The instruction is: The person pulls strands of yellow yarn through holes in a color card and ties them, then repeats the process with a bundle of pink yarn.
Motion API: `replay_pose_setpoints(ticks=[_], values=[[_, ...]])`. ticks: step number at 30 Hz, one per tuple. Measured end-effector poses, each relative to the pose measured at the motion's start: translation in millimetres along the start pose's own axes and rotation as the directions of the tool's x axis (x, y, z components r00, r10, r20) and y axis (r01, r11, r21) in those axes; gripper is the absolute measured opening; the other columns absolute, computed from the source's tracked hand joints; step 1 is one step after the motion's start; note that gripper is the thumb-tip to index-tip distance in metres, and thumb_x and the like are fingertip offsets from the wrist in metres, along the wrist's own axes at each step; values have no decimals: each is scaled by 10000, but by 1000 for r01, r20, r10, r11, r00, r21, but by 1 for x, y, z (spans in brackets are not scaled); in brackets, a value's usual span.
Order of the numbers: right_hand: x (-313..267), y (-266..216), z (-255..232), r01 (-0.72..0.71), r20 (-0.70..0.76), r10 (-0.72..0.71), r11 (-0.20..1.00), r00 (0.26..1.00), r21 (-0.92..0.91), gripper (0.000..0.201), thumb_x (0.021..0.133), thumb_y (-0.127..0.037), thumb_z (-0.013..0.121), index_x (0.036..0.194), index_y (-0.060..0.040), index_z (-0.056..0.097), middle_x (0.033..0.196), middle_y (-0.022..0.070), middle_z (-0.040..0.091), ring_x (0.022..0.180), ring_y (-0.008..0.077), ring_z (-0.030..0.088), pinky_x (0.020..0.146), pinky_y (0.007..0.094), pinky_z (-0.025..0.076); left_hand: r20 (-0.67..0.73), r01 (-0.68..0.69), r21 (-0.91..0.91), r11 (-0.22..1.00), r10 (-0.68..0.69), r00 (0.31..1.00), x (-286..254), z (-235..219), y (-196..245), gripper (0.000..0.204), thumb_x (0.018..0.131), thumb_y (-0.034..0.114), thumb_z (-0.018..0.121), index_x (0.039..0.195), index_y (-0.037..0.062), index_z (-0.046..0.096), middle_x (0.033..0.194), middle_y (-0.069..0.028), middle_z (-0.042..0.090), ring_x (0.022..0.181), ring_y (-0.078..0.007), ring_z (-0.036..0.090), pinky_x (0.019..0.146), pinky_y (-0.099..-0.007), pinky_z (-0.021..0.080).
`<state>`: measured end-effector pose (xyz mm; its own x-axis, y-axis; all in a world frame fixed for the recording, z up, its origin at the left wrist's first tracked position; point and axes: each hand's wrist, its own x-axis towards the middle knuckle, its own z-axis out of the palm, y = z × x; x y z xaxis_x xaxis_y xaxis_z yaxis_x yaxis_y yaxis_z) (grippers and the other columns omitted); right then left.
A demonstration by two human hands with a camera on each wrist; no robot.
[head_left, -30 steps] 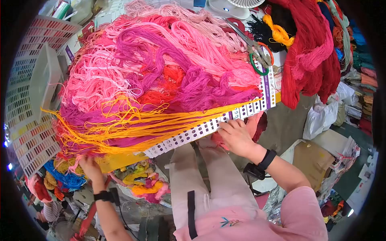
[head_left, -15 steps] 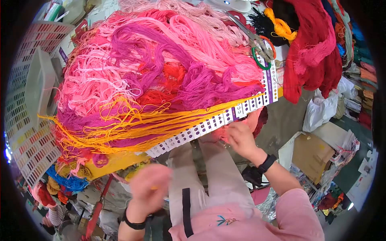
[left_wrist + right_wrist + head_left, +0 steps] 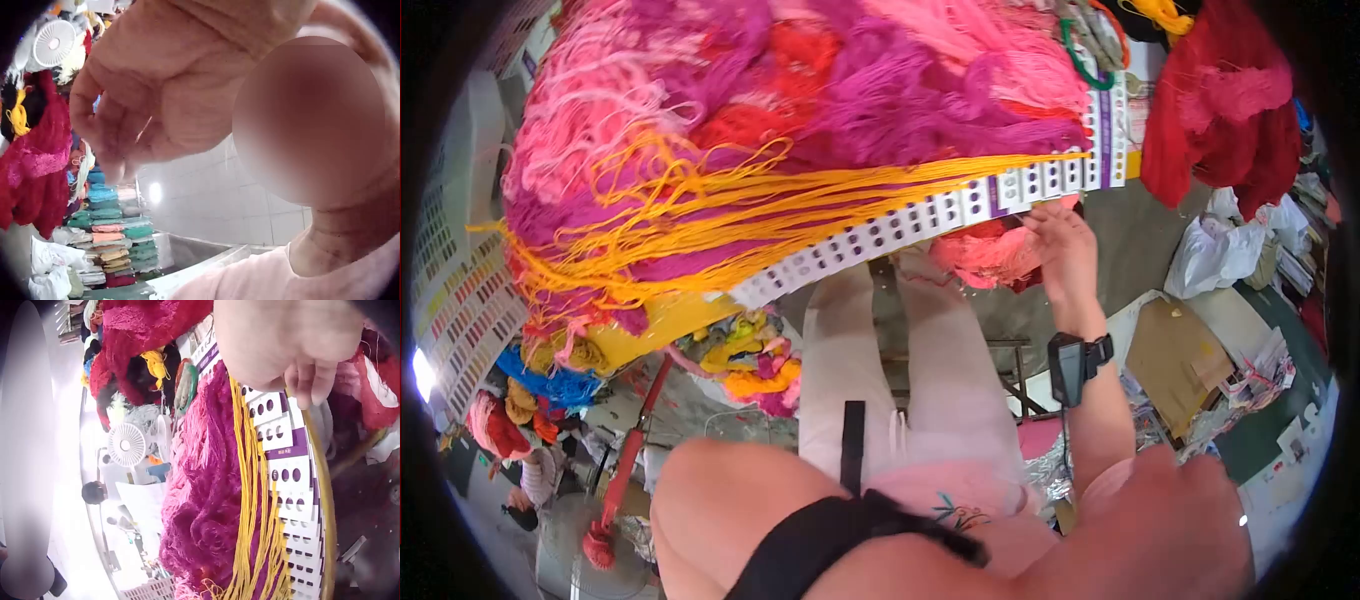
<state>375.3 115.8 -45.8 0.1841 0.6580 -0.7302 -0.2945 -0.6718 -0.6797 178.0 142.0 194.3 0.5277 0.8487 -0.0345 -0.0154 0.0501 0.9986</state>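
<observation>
In the head view, my left hand is a blur close to the camera at the lower right. Seen from the left wrist, the same hand has loosely bent fingers with no thread visible in them, close to the face. My right hand hovers by the front edge of the punched white cards, fingers slightly bent and holding nothing visible. Golden-yellow threads lie stretched across a heap of purple yarn, their right ends on the cards. Pink yarn covers the heap's left side.
Scissors with green and orange handles lie at the back right. Dark red skeins hang at the right. Coral yarn sits below the table edge, and colour charts stand at the left. A fan stands behind.
My left hand has left the table's front left corner and risen close to the head camera. The right hand has drawn slightly back from the cards, while the head view has tilted downward.
</observation>
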Motion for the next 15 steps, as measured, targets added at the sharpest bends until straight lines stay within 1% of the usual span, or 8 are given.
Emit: replay_pose_setpoints(ticks=[3, 4, 5, 7, 9, 13, 14, 15], values=[[-1, 5, -4, -35, -45, 39, 996, 998, 78, 221, 731, -17, 462, 951, 1, 464, 862, 86, 538, 742, 168, 540, 608, 242, 434, 185, 127, 134, 983, -151, 971, 18, -4, 9, 178, 387, 211, 501, 464, 61, 443, 510, -26, 364, 481, -156, 355, 406, -266, 274], [-2, 5, -5, -34, -5, 35, 993, 999, 115, 232, 730, -17, 458, 960, 8, 460, 880, 82, 532, 766, 154, 528, 637, 243, 430, -312, 412, 514, 752, -283, 907, 18, 22, 10, 231, 384, 229, 486, 519, 42, 485, 527, -30, 408, 476, -147, 376, 402, -236, 293], [-1, 4, -7, -25, 35, 19, 988, 999, 152, 242, 729, -17, 454, 969, 15, 455, 898, 77, 525, 789, 141, 517, 665, 243, 427, -301, 392, 525, 755, -266, 916, 8, 42, 3, 231, 384, 229, 486, 519, 42, 485, 527, -30, 408, 476, -147, 376, 402, -236, 293], [1, 2, -8, 11, 13, -13, 991, 1000, 134, 257, 724, -16, 457, 979, 13, 451, 918, 68, 518, 798, 132, 511, 662, 237, 419, -494, -116, 549, 828, 433, 754, 17, 47, -27, 260, 415, 173, 501, 617, 12, 535, 599, -41, 489, 512, -135, 434, 430, -204, 331], [-5, 0, -5, -52, -30, 59, 981, 998, 186, 256, 720, -12, 457, 976, 3, 454, 923, 59, 513, 780, 128, 510, 649, 240, 415, -374, -251, 675, 694, 615, 694, 16, 46, -43, 269, 454, 111, 512, 696, 8, 565, 678, -50, 542, 562, -125, 481, 454, -202, 364], [-4, 2, -4, -22, -35, 32, 971, 999, 238, 273, 719, -12, 483, 987, -21, 430, 910, 49, 484, 767, 116, 500, 601, 227, 425, -284, -316, 583, 749, 552, 784, 9, 35, -56, 275, 495, 161, 554, 738, 36, 588, 692, -58, 553, 576, -143, 495, 456, -221, 379], [-5, 0, -4, -51, -23, 58, 971, 998, 235, 271, 716, -13, 489, 980, -23, 429, 915, 48, 473, 769, 116, 499, 594, 227, 430, -66, -172, 507, 845, 237, 969, 4, 25, -72, 210, 621, 69, 511, 817, 19, 563, 719, -66, 556, 591, -144, 517, 490, -226, 404], [-7, -1, -1, -53, -54, 67, 972, 996, 231, 266, 716, -10, 490, 975, -26, 431, 918, 48, 483, 770, 117, 501, 603, 223, 425, 185, 16, 486, 874, -120, 975, 2, 23, -91, 167, 747, -23, 468, 896, 1, 539, 746, -74, 560, 607, -145, 538, 525, -231, 428]])
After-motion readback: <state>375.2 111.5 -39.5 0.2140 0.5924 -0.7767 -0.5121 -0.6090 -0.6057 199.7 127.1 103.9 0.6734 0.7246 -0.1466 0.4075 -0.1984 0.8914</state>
